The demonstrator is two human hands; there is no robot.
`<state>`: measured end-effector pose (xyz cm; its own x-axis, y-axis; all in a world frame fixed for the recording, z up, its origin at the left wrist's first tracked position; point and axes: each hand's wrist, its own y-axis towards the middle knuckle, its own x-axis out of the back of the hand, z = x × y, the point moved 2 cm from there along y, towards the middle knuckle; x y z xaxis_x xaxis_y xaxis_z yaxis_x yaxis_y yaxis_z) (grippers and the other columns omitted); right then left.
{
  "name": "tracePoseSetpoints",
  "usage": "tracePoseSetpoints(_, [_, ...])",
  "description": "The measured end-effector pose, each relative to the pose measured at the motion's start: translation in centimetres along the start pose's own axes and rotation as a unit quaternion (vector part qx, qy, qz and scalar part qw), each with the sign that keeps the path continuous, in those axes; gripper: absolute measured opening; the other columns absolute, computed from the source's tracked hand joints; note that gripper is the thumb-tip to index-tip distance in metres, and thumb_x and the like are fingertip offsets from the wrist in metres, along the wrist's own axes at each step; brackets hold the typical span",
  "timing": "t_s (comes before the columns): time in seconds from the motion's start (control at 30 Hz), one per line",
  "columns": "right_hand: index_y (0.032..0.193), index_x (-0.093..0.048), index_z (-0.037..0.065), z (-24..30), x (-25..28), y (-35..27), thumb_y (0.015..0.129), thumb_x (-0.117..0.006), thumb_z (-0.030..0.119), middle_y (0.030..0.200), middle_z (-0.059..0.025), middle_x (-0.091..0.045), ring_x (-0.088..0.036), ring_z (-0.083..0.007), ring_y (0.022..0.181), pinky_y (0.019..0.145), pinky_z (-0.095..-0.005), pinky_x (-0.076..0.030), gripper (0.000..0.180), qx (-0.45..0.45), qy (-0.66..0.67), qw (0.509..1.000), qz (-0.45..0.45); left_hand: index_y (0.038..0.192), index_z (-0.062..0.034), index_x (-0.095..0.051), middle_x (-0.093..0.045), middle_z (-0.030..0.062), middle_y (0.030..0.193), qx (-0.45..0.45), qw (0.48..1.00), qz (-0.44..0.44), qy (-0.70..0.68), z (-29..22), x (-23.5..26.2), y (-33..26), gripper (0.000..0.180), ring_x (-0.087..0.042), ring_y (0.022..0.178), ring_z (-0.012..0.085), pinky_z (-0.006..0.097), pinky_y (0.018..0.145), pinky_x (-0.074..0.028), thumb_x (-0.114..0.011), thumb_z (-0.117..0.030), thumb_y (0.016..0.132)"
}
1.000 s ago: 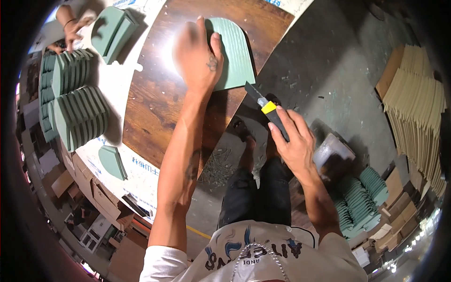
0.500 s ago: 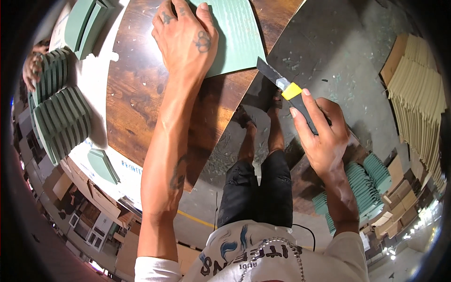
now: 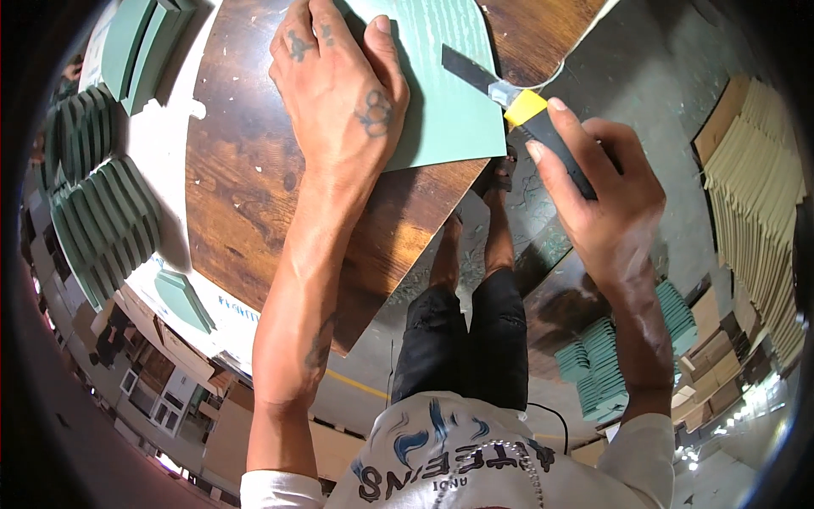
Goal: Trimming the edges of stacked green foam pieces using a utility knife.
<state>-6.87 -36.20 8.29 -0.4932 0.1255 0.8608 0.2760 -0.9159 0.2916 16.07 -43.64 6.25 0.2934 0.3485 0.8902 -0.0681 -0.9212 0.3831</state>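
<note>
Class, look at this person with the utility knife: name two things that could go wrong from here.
1. The exposed blade of the utility knife, seen over the green panel, might slip toward the bare left hand.
2. If the right hand lost its grip, the knife could fall toward the feet below the wooden board.

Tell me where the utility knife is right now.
In the head view, the utility knife is in the upper part, right of centre, held in the person's right hand, its blade over the green panel.
</note>
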Motion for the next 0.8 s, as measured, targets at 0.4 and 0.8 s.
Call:
tracePoseSetpoints(0.4, [0.122, -0.077, 0.012, -2.5, -1.3, 7.4, 0.086, -0.083, 0.017, 0.092, -0.0091, -0.069, -0.066, -0.0169, 0.072, 0.059, -0.0324, -0.053, 0.037, 0.003, -0.008, 1.0, 0.021, 0.138, 0.0142, -0.045, -0.05, 0.0369, 0.134, 0.008, 1.0, 0.01, 0.007, 0.1, 0.3, -0.1, 0.051, -0.052, 0.121, 0.052, 0.055, 0.106, -0.042, -0.063, -0.009, 0.096])
tracePoseSetpoints(0.8, [0.12, -0.074, 0.01, -2.0, 0.5, 1.5, 0.081, -0.088, 0.019, 0.091, -0.0064, -0.059, -0.061, -0.022, 0.074, 0.059, -0.0339, -0.053, 0.042, 0.017, 0.03, 0.999, 0.0, 0.135, 0.0061, -0.053, -0.053, 0.0317, 0.133, 0.063, 0.997, 0.053, -0.003, 1.7, -0.6, 1.5, 0.053, -0.048, 0.127, 0.0455, 0.06, 0.108, -0.033, -0.061, -0.033, 0.1])
